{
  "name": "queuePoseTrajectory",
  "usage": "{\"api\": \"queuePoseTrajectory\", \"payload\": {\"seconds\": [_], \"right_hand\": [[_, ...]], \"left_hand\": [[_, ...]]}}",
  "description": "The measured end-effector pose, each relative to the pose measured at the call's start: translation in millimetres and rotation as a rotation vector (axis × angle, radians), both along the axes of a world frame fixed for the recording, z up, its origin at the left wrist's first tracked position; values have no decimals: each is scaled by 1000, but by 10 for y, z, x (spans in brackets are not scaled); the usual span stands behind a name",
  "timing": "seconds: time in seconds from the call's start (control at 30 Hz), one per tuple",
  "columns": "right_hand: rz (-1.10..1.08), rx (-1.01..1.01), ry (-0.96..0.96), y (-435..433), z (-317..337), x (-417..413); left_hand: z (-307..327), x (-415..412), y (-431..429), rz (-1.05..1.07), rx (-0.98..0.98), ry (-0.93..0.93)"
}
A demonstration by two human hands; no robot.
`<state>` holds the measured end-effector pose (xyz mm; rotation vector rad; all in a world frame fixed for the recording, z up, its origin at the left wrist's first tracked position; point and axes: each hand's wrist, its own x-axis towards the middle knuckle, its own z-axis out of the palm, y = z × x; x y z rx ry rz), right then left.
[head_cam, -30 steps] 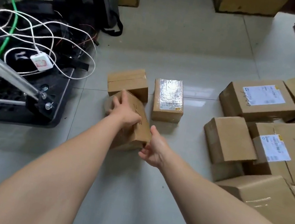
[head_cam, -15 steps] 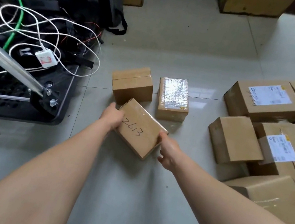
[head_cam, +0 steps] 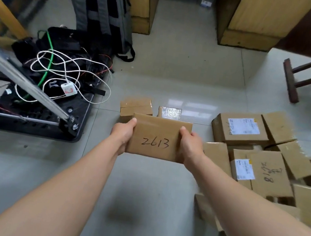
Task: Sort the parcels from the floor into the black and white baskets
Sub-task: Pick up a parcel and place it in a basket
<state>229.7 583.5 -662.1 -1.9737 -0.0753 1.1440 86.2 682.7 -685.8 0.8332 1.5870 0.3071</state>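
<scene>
- Change: half a second back the parcel marked "2613" (head_cam: pixel 157 138) lies skewed on the floor tiles, just right of the black perforated crate (head_cam: pixel 79 123), with a hand at each end. Now it is off the floor, squared up and level, written face up.
- A second back the number is not showing. The box has been rolled over since – so the mark is now readable.
- Reading for the task: pick-up looks done and the number is probably being checked to choose a basket. Drop-off is not yet begun.
- Left hand (head_cam: pixel 122 133) grips the parcel's end nearer the crate, with its thumb (head_cam: pixel 133 122) flat on the top corner. The other fingers are under the box and hidden.
- Right hand (head_cam: pixel 189 146) grips the end away from the crate, its thumb (head_cam: pixel 183 130) likewise on top. How its lower fingers lie cannot be told.
- Both hands are closed narrow on the one parcel and touch nothing else.
- The crate holds black gear and a tangle of white cable (head_cam: pixel 61 61). Whether it is the task's black basket is unclear, and no white basket is in view.
- Still down, right of the crate: a plain brown parcel (head_cam: pixel 136 104) and a film-taped parcel (head_cam: pixel 170 112). The large heap of cartons (head_cam: pixel 250 133) lies farther right again – most of the sort remains.
</scene>
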Motion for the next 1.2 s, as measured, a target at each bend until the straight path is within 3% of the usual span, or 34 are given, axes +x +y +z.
{"api": "queuePoseTrajectory", "payload": {"seconds": [0.23,0.63,0.93,1.2], "right_hand": [[115,11,-59,-30,1912,53],[318,247,-174,97,5222,-726],[687,480,-145,60,6553,-2006],[1178,643,-115,-524,6990,-3699]], "left_hand": [[1955,1,-140,92,-43,-90],[5419,-971,-340,380,155,-146],[6769,-2263,-1213,809,423,-133],[7121,-3613,-2680,1228,518,-80]]}}
